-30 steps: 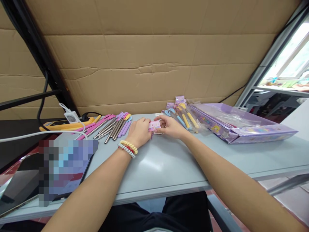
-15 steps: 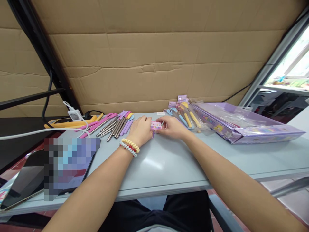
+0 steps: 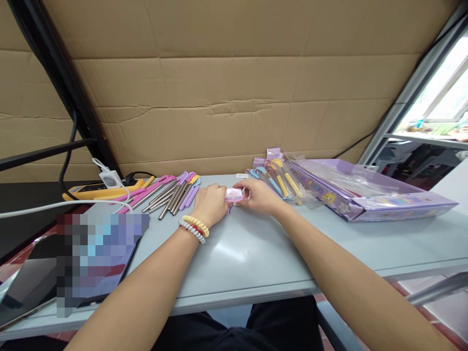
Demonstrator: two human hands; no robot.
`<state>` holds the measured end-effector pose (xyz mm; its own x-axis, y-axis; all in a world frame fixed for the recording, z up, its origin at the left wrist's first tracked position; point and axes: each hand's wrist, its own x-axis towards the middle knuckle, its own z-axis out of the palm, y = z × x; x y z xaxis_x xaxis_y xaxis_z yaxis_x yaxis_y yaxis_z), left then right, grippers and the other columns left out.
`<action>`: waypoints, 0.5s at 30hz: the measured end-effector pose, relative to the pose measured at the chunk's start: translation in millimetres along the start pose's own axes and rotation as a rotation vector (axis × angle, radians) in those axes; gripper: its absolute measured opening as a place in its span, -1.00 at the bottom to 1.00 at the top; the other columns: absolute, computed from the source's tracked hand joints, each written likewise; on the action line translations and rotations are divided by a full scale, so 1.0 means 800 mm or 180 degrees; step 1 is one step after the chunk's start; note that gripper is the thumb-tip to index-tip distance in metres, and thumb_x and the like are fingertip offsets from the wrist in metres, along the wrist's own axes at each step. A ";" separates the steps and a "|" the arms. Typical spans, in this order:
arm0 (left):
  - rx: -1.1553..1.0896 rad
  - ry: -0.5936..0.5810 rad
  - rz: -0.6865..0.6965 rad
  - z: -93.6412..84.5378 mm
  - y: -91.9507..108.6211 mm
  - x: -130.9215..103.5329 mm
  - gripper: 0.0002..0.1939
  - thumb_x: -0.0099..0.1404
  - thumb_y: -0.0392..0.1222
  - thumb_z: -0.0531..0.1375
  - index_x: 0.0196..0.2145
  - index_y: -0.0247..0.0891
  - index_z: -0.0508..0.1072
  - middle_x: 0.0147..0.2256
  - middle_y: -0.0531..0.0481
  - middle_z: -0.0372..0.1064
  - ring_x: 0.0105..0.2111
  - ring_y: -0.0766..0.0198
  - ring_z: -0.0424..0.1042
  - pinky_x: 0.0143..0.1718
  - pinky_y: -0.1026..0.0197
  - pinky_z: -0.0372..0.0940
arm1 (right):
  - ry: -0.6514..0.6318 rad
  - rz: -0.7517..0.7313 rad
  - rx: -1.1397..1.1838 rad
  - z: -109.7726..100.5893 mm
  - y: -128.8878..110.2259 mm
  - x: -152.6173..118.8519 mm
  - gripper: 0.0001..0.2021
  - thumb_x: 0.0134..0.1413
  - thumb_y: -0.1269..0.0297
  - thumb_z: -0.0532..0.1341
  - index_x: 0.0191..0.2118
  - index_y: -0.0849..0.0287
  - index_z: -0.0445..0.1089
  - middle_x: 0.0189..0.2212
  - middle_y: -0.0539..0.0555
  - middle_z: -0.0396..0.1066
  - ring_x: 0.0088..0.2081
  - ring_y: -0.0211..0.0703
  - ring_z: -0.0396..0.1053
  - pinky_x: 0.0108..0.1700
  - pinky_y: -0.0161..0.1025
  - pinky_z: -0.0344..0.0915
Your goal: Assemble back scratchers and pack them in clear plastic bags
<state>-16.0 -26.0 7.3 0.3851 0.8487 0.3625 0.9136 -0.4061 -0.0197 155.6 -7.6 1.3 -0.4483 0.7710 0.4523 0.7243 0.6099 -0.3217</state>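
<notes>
Pressure is best applied evenly to the small pink-and-white rectangular label [image 3: 234,195], gripped at either end over the glossy grey desk [image 3: 241,268] by fingers of the left hand [image 3: 211,203] and right hand [image 3: 259,196].

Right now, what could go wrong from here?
The pink packet between the left hand and right hand might crease or slip.

The left hand is close beside the purple handles; a sideways nudge could scatter them.

The white cable appears to cross the pink handles, so it may snag one.
</notes>
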 end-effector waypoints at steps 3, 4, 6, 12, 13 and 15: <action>0.0007 -0.0065 0.0045 0.002 0.000 0.000 -0.77 0.19 -0.14 0.11 -0.24 -0.28 0.43 -0.27 -0.16 0.41 -0.23 0.05 0.42 -0.27 0.11 0.25 | -0.0164 0.0083 -0.0012 0.001 0.001 -0.001 -0.69 -0.14 0.30 0.25 -0.19 0.24 0.42 -0.34 0.10 0.44 -0.38 -0.22 0.29 -0.34 -0.32 0.13; 0.0002 -0.0098 0.0048 0.003 0.000 -0.001 -0.78 0.19 -0.15 0.10 -0.24 -0.28 0.43 -0.27 -0.16 0.41 -0.24 0.05 0.42 -0.27 0.11 0.25 | -0.0227 0.0119 0.0013 0.001 0.001 -0.001 -0.69 -0.14 0.29 0.26 -0.19 0.24 0.42 -0.33 0.10 0.44 -0.38 -0.22 0.29 -0.34 -0.33 0.13; 0.0000 -0.0149 0.0041 0.006 -0.001 -0.001 -0.78 0.20 -0.17 0.08 -0.22 -0.27 0.42 -0.27 -0.16 0.40 -0.24 0.07 0.42 -0.27 0.12 0.25 | -0.0309 0.0199 0.0071 0.002 0.002 -0.001 -0.68 -0.15 0.28 0.27 -0.19 0.23 0.42 -0.32 0.09 0.44 -0.38 -0.22 0.29 -0.34 -0.33 0.13; 0.0118 -0.0016 -0.0085 -0.011 0.007 -0.004 -0.63 0.19 -0.16 0.09 -0.05 -0.32 0.31 -0.18 -0.22 0.35 -0.16 0.05 0.37 -0.21 0.12 0.24 | -0.0287 0.0321 -0.0049 -0.002 0.007 0.000 -0.65 -0.15 0.22 0.28 -0.18 0.26 0.42 -0.30 0.12 0.45 -0.35 -0.20 0.30 -0.31 -0.31 0.14; 0.0167 0.0003 -0.0112 -0.021 0.011 -0.007 -0.65 0.19 -0.16 0.09 -0.08 -0.34 0.32 -0.19 -0.24 0.34 -0.16 0.04 0.37 -0.22 0.11 0.24 | -0.0277 0.0345 -0.0083 -0.002 0.008 0.000 -0.64 -0.15 0.20 0.28 -0.18 0.27 0.42 -0.31 0.12 0.45 -0.36 -0.20 0.30 -0.31 -0.31 0.14; 0.0227 0.0007 -0.0116 -0.047 0.021 -0.021 -0.73 0.21 -0.17 0.06 -0.18 -0.36 0.37 -0.22 -0.25 0.34 -0.19 0.04 0.37 -0.24 0.11 0.24 | -0.0269 0.0387 -0.0125 -0.004 0.009 0.000 -0.63 -0.14 0.15 0.28 -0.19 0.28 0.42 -0.33 0.12 0.45 -0.37 -0.20 0.30 -0.33 -0.31 0.14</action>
<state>-12.1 -60.0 36.2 0.3512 0.8618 0.3661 0.9340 -0.3497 -0.0727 162.3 -3.4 1.5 -0.3974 0.8524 0.3399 0.7951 0.5048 -0.3362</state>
